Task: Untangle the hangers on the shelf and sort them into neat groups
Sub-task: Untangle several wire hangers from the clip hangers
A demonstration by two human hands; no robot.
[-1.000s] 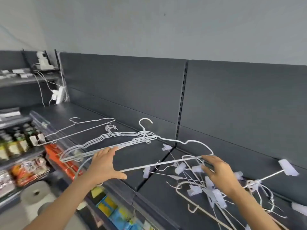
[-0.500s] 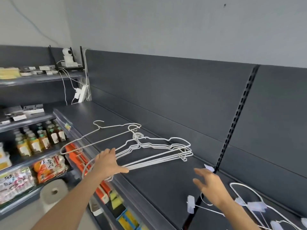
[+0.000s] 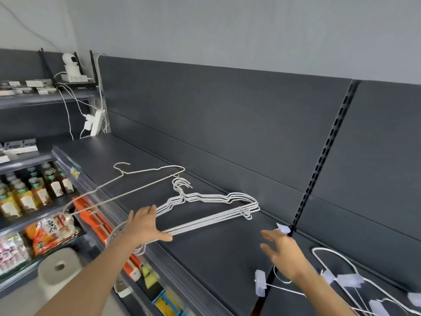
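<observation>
A stack of white wire hangers (image 3: 216, 198) lies on the dark grey shelf (image 3: 205, 252), hooks pointing to the back left. My left hand (image 3: 145, 226) rests palm down on the stack's left end, fingers straight and thumb across the bottom bars. One single wire hanger (image 3: 148, 176) lies apart to the left, overhanging the shelf's front edge. My right hand (image 3: 282, 252) hovers over the shelf with spread fingers and holds nothing. A tangle of white clip hangers (image 3: 341, 278) sits at the lower right, partly cut off by the frame.
Lower shelves at the left hold bottles (image 3: 34, 190) and snack packs (image 3: 50, 231). A paper roll (image 3: 59, 267) stands below. Orange boxes (image 3: 91, 208) sit under the shelf edge. A camera (image 3: 70, 62) and power strip (image 3: 95, 120) hang at the back left.
The hanger carried by both hands now lies on the stack at the left. My right hand has let go of it and drawn back toward the tangle. The view has swung left.
</observation>
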